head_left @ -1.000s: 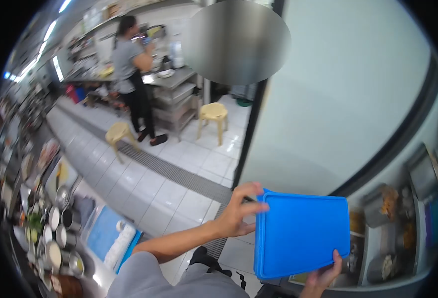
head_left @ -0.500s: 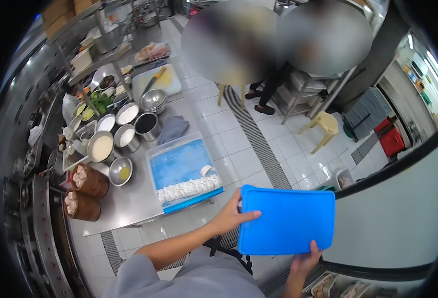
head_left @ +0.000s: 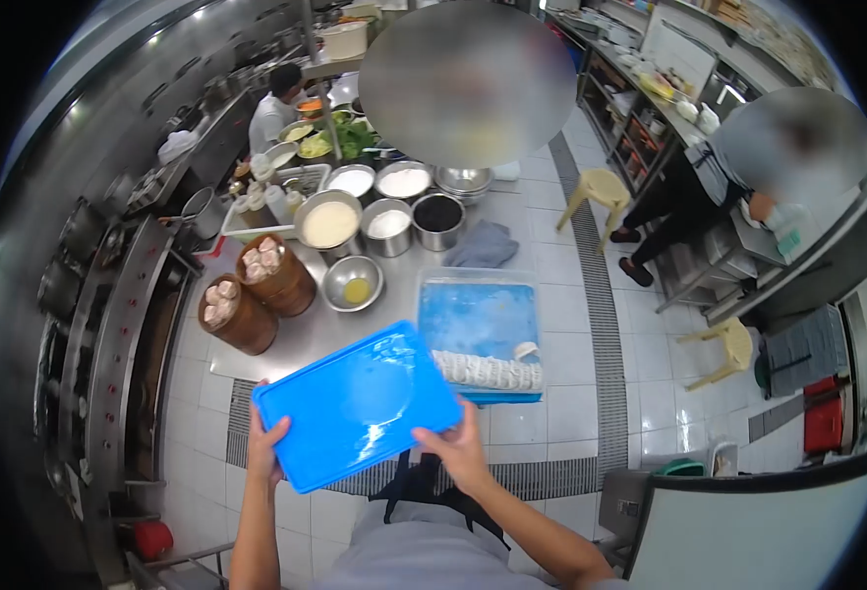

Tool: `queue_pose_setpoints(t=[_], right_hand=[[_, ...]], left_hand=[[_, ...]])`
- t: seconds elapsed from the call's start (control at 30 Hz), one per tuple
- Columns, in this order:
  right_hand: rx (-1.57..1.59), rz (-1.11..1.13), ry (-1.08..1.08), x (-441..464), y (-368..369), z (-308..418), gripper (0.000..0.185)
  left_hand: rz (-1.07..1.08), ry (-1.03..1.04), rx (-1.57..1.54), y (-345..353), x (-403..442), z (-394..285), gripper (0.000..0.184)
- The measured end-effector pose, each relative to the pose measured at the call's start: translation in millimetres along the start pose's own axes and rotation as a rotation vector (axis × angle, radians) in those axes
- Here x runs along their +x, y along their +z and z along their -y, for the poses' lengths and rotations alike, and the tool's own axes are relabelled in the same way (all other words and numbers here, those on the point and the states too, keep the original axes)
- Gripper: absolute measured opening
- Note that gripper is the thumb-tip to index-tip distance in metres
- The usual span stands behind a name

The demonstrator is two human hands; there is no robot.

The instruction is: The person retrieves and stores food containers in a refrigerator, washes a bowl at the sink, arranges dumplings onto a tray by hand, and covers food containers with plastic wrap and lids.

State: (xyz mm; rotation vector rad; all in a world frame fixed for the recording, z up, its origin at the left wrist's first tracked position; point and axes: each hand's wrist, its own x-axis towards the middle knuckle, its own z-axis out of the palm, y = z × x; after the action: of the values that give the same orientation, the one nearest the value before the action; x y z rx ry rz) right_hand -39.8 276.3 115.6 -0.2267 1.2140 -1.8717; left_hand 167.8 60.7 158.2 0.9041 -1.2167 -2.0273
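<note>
Between my two hands hangs a rectangular blue plastic lid (head_left: 360, 403) with a raised rim, tilted and catching the light. My left hand (head_left: 264, 447) is closed on its left edge, thumb on the upper face. My right hand (head_left: 458, 450) grips the right corner the same way. Just beyond, on the steel table, stands a clear plastic tub (head_left: 478, 277) that looks blue inside. A row of white pleated pieces (head_left: 488, 371) lines its near side, with one loose piece (head_left: 526, 351) beside the row.
Steel table (head_left: 394, 285) holds two bamboo steamer stacks (head_left: 278, 285) topped with dumplings, a metal bowl (head_left: 352, 285), several pots (head_left: 330, 226) and a grey cloth (head_left: 485, 245). Stoves (head_left: 119, 364) line the left. A worker (head_left: 274, 113) stands behind; another (head_left: 684, 192) is at right, near yellow stools (head_left: 596, 197).
My view has turned right-to-left, toward the table. The blue lid, held in both hands, has come from the right to in front of the table and tilted.
</note>
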Motion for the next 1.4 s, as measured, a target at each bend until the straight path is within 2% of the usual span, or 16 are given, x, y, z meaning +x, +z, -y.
queue_pose_setpoints(t=[0.1,0.2,0.37,0.43,0.5,0.63,0.7,0.8,0.87,0.97,1.07,1.1,1.2,1.27,1.33,1.4], right_hand=[[-0.106,0.111,0.123,33.6,35.1,-52.9,0.089],[-0.22,0.108,0.224,66.0,50.2,-96.0,0.093],[-0.535,0.065,0.226,122.8,37.5,-143.9,0.078],[-1.016,-0.07,-0.072,136.1,31.4,-148.0,0.062],[-1.16,-0.202,-0.347,159.0,33.2,-134.0,0.057],[-0.726,-0.402,-0.085,256.5,52.7,-116.1,0.059],[-0.75,-0.556,-0.136,298.7,70.7,-113.9,0.063],[-0.68,-0.642,-0.124,335.4,77.5,-119.6,0.051],[-0.612,-0.578,-0.006,344.0,73.0,-113.3,0.031],[-0.672,-0.638,-0.087,329.5,72.3,-94.1,0.018],[-0.67,-0.594,-0.131,283.4,81.2,-46.1,0.017],[-0.623,-0.597,-0.191,264.3,83.1,-30.8,0.017],[-0.535,-0.635,-0.29,211.2,53.3,-15.0,0.019],[-0.406,-0.683,-0.33,158.7,34.8,-4.0,0.02],[-0.546,-0.783,-0.29,94.8,9.8,4.8,0.02],[-0.359,-0.828,-0.348,28.9,-17.8,-2.8,0.019]], left_hand=[[-0.054,0.043,0.025,-82.7,-0.3,9.8,0.085],[-0.138,-0.017,-0.039,-137.6,18.9,32.8,0.079],[-0.146,-0.083,-0.097,-194.7,80.6,81.8,0.083],[-0.095,-0.086,-0.116,-202.4,98.8,82.3,0.083],[-0.092,-0.112,-0.095,-210.7,109.1,75.1,0.08],[-0.154,-0.184,-0.005,-212.0,124.6,59.7,0.075],[-0.159,-0.171,0.003,-213.3,130.7,67.7,0.074],[-0.198,-0.152,-0.017,-204.1,131.0,75.1,0.071],[-0.202,-0.147,-0.044,-196.0,133.2,75.0,0.07],[-0.15,-0.077,-0.017,-183.9,135.9,78.5,0.069],[-0.146,-0.059,0.021,-179.6,138.6,85.2,0.067],[-0.216,-0.032,0.023,-170.8,141.9,87.6,0.066],[-0.235,-0.026,0.018,-139.2,163.7,91.5,0.063],[-0.222,-0.054,0.007,-133.8,177.8,104.2,0.061],[-0.279,0.038,0.054,-134.8,206.4,123.1,0.058],[-0.304,0.009,0.147,-128.2,213.9,119.6,0.055]])
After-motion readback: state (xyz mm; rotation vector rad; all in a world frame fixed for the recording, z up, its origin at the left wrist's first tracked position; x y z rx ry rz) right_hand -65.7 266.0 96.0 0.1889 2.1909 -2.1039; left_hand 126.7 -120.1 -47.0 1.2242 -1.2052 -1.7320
